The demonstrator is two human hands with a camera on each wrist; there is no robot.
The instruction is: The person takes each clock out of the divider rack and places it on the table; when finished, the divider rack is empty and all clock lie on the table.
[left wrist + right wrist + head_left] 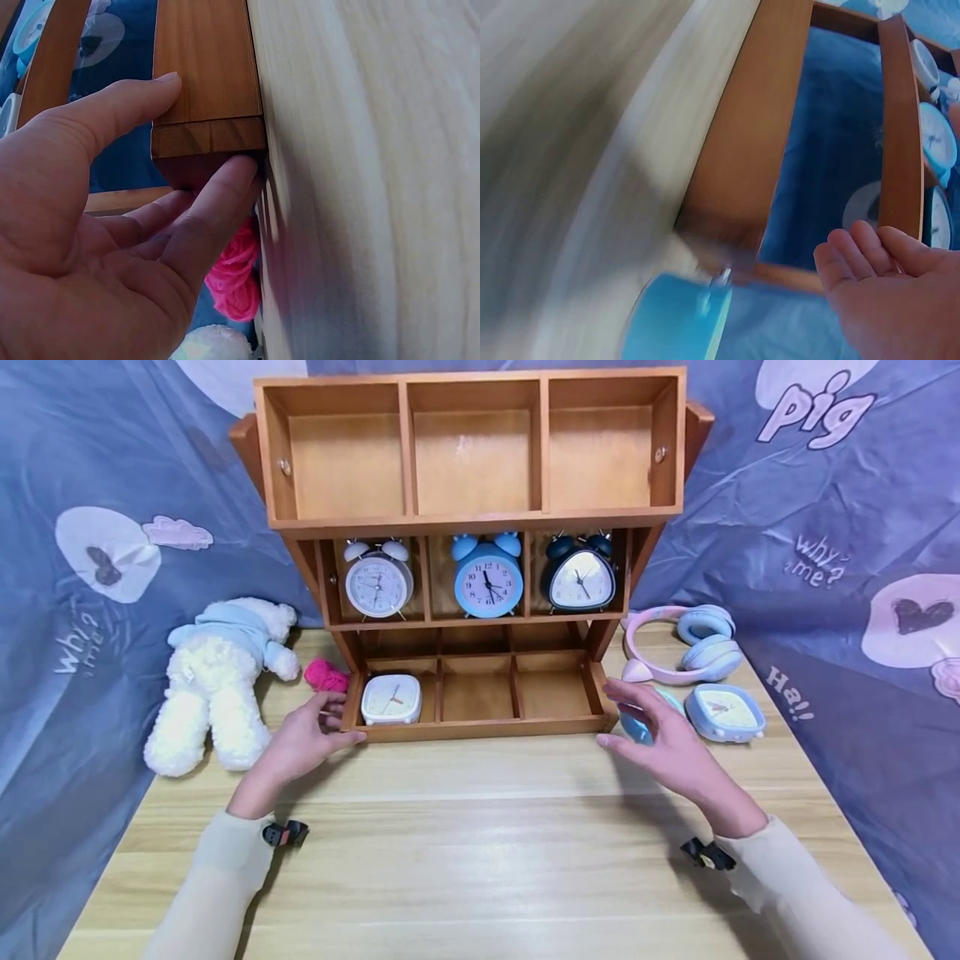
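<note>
Pale sleeves [213,877] lie nearest: left hand [302,743], fingers clamped on the rack [480,729]; right hand [669,747], thumb and fingers apart; lopsided tugging might topple clocks [489,583].

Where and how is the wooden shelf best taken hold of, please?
I would take the wooden shelf by both front corners of its bottom tier, one hand from each outer side. There the front rail ends squarely, so fingers can clasp it, as the left hand does; the right hand is beside the other end.
</note>
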